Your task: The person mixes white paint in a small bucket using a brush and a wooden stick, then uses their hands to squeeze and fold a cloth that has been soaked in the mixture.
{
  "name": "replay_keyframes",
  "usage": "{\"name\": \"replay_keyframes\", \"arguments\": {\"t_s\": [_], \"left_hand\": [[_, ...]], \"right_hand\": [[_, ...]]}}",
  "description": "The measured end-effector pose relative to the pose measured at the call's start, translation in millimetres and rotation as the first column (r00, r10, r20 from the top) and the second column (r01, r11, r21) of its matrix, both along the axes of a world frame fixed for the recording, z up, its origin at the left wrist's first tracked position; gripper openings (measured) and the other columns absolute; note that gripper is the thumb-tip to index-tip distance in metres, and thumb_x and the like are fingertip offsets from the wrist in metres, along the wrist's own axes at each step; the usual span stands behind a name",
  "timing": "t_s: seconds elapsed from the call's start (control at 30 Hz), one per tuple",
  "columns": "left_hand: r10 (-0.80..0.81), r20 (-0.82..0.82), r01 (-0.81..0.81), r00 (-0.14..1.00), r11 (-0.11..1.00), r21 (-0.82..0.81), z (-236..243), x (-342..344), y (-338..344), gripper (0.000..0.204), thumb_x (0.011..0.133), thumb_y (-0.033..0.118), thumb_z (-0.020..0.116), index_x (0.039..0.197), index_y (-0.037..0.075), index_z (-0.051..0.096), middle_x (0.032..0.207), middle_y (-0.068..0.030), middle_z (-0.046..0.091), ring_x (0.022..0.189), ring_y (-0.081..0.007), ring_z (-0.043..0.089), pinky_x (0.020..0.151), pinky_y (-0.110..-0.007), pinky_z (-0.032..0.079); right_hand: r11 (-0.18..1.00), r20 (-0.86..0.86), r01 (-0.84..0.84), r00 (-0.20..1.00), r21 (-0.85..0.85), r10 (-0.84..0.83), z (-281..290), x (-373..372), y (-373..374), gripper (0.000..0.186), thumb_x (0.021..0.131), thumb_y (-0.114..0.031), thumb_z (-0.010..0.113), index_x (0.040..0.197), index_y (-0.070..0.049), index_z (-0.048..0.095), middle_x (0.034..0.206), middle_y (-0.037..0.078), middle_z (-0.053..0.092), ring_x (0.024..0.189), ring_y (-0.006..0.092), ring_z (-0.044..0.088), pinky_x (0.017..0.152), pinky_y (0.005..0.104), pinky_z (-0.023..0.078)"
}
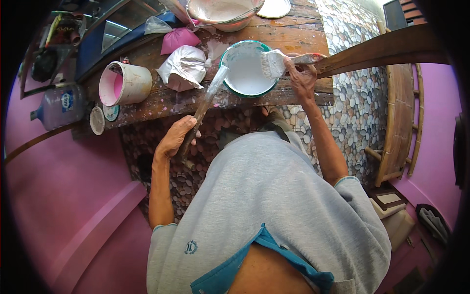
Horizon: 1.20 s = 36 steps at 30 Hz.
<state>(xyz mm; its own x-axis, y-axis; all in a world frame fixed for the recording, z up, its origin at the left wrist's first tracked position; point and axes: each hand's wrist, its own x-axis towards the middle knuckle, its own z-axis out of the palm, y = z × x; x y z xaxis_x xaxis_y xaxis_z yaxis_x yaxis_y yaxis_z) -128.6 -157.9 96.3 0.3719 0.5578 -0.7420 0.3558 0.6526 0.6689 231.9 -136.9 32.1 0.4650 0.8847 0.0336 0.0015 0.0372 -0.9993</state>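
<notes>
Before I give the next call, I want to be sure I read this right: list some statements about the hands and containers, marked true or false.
1. The right hand holds a wide brush. True.
2. The left hand is empty. False: it grips a stick with a whitened upper end.
3. The green-rimmed bucket contains white paint. True.
4. The silver bag is right of the green-rimmed bucket. False: it is to its left.
5. The white bucket shows pink inside. True.

wht paint (245, 73), grn-rimmed tub (249, 95), pebble-patt. flr (360, 103), pink wall (68, 176)
</notes>
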Motion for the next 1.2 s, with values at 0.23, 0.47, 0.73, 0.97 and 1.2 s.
{"name": "replay_keyframes", "arguments": {"t_s": [0.23,0.47,0.73,0.97,1.2], "left_hand": [[0.004,-0.042,-0.001,0.999,0.998,0.068,-14.1,11.4,-0.6,0.034,0.097,0.04,0.047,0.1,0.008,0.056,0.073,0.0005,0.058,0.053,-0.0043,0.052,0.047,-0.018,0.041],[0.027,-0.111,-0.015,0.993,0.993,0.113,-21.0,14.6,-0.5,0.031,0.097,0.035,0.048,0.095,0.005,0.056,0.072,-0.0039,0.061,0.05,-0.0063,0.053,0.046,-0.022,0.043],[0.051,-0.113,-0.035,0.992,0.989,0.146,-28.2,14.8,-5.8,0.032,0.097,0.035,0.049,0.099,0.004,0.058,0.073,-0.0043,0.061,0.05,-0.0068,0.053,0.046,-0.022,0.043],[0.042,-0.098,-0.029,0.994,0.991,0.131,-29.3,16.6,-8.1,0.032,0.097,0.037,0.047,0.101,0.006,0.056,0.074,-0.0026,0.059,0.051,-0.005,0.052,0.048,-0.019,0.043],[0.011,-0.089,0.004,0.996,0.985,0.17,-33.8,14.3,-6.8,0.033,0.097,0.037,0.047,0.101,0.006,0.056,0.074,-0.0032,0.06,0.052,-0.0067,0.053,0.047,-0.021,0.043]], "right_hand": [[0.989,0.336,0.113,0.939,-0.094,-0.076,-3.6,2.9,-1.1,0.024,0.083,-0.019,0.068,0.082,0.004,0.068,0.069,0.01,0.067,0.06,0.0149,0.062,0.061,0.0286,0.049],[0.987,0.55,0.153,0.83,-0.057,-0.097,24.8,2.2,-4.9,0.025,0.082,-0.019,0.067,0.075,0.006,0.065,0.065,0.014,0.066,0.057,0.0202,0.064,0.058,0.0328,0.049],[0.958,0.576,0.284,0.78,0.026,-0.247,33.2,-0.1,-17.7,0.025,0.08,-0.017,0.069,0.072,0.006,0.065,0.062,0.013,0.065,0.054,0.0187,0.063,0.056,0.0306,0.049],[0.967,0.521,0.232,0.815,0.105,-0.252,36.4,19.4,-37.1,0.017,0.084,-0.012,0.068,0.091,0.004,0.067,0.076,0.009,0.069,0.063,0.0121,0.064,0.057,0.027,0.051],[0.947,0.878,-0.32,0.455,0.008,0.146,40.3,8.5,-44.9,0.031,0.073,-0.005,0.068,0.103,-0.008,0.063,0.093,0.012,0.062,0.084,0.0279,0.063,0.07,0.0372,0.052]]}}
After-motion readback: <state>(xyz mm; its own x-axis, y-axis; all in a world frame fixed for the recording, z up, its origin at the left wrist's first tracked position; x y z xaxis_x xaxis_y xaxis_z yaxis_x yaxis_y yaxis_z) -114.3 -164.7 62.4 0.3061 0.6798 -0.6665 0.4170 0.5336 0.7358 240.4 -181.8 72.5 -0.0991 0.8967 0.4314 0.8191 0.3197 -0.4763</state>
